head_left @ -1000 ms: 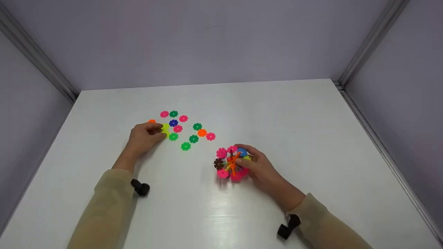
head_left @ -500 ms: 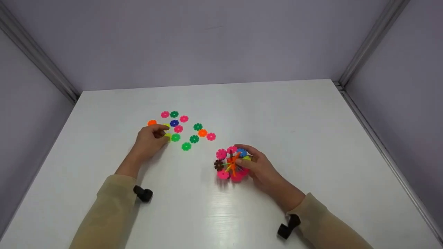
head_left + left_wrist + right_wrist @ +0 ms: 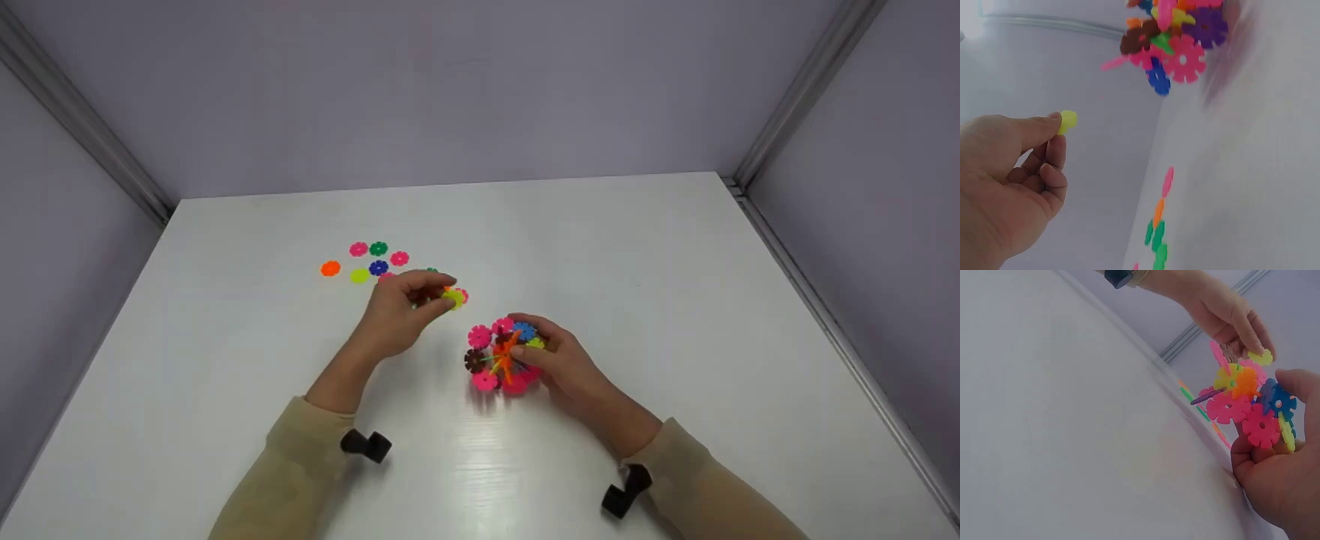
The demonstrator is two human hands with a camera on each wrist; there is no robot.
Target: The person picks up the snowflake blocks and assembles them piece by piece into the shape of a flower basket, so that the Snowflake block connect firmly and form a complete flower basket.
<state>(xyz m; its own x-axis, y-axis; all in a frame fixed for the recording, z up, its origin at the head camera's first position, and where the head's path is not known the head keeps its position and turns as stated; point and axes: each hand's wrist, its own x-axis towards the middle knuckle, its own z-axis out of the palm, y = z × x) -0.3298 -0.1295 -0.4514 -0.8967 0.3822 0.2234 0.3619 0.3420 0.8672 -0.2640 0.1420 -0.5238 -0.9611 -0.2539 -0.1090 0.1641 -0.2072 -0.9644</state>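
Note:
My left hand point(image 3: 399, 315) pinches a yellow notched disc point(image 3: 453, 298) between thumb and forefinger. It hovers over the loose discs, left of the assembled cluster. In the left wrist view the same yellow disc point(image 3: 1067, 121) juts from the fingertips. My right hand point(image 3: 574, 367) grips a ball-like cluster of interlocking snowflake discs point(image 3: 485, 381) by its right side. Pink, brown, blue, yellow and orange pieces make up this cluster, which the right wrist view shows as pink discs point(image 3: 1262, 426) among others. The palm side of the right hand hides part of it.
Loose discs lie at the back left of the white table point(image 3: 637, 285): an orange disc point(image 3: 331, 268), a yellow disc point(image 3: 360, 276), a dark blue disc point(image 3: 379, 268), and several pink and green ones. My left hand covers some. Grey-violet panels point(image 3: 465, 97) enclose the table.
My left hand has picked up a yellow disc from the loose pieces and carried it right, toward the cluster. The right hand and the cluster have stayed nearly still.

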